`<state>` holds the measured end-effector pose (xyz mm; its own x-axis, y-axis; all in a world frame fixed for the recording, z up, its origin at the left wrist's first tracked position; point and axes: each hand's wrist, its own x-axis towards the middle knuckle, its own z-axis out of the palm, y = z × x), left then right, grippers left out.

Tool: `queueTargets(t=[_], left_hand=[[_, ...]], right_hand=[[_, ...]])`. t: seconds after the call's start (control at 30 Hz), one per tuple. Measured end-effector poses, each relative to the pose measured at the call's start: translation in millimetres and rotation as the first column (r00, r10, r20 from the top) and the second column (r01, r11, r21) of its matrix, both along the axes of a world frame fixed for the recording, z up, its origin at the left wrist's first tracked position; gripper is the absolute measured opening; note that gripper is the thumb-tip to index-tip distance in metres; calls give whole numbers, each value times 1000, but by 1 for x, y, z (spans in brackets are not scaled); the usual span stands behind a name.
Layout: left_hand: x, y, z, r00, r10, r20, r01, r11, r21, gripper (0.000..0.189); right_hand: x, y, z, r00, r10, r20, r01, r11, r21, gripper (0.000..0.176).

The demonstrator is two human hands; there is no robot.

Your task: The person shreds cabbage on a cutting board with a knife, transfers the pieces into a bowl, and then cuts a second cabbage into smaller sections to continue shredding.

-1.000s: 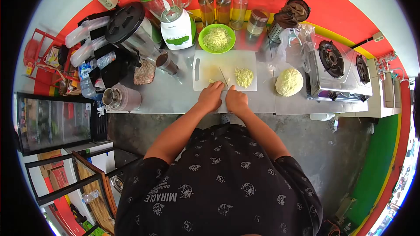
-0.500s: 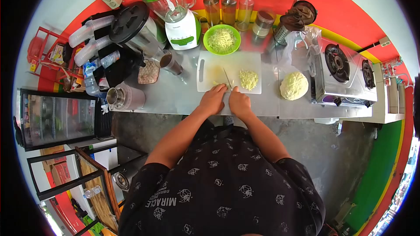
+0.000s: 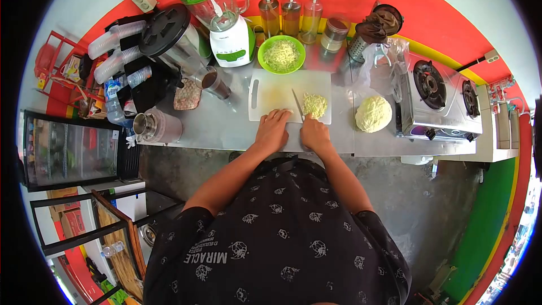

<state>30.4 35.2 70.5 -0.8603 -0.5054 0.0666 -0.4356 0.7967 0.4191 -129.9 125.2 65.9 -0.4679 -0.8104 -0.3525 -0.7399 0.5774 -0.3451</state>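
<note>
My right hand (image 3: 314, 134) is closed around the handle of a knife (image 3: 297, 101), whose blade points away from me over the white cutting board (image 3: 262, 93). At the board's near edge rests my left hand (image 3: 274, 129), fingers together and bent over a small pale piece that they mostly hide. A pile of shredded cabbage (image 3: 314, 105) lies on the board, just right of the blade. Beyond the board stands a green bowl (image 3: 261, 59) holding more shreds. The cut cabbage head (image 3: 373, 114) sits on the metal counter to the right.
A blender (image 3: 232, 42) and several pump bottles (image 3: 291, 16) line the back wall. On the right is a gas stove (image 3: 418, 114), with a plastic bag (image 3: 370, 70) beside it. A dark cup (image 3: 215, 83) and a metal-topped container (image 3: 161, 126) stand left of the board.
The knife and my right hand have shifted right, close against the shredded pile. My left hand has moved slightly left, widening the gap between the hands. The whole view has shifted slightly.
</note>
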Motion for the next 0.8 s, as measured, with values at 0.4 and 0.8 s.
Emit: queueTargets(t=[0.4,0.8], left_hand=[[46,-17,-2,982,56,178,-55,998,-10,71],[34,-21,-33,988,85,133,-73,993,-94,78]], right_hand=[[21,-1,3,983,152,-104,-143,986,85,25],[22,-25,-4,984,89,-154,-74,992,103,25]])
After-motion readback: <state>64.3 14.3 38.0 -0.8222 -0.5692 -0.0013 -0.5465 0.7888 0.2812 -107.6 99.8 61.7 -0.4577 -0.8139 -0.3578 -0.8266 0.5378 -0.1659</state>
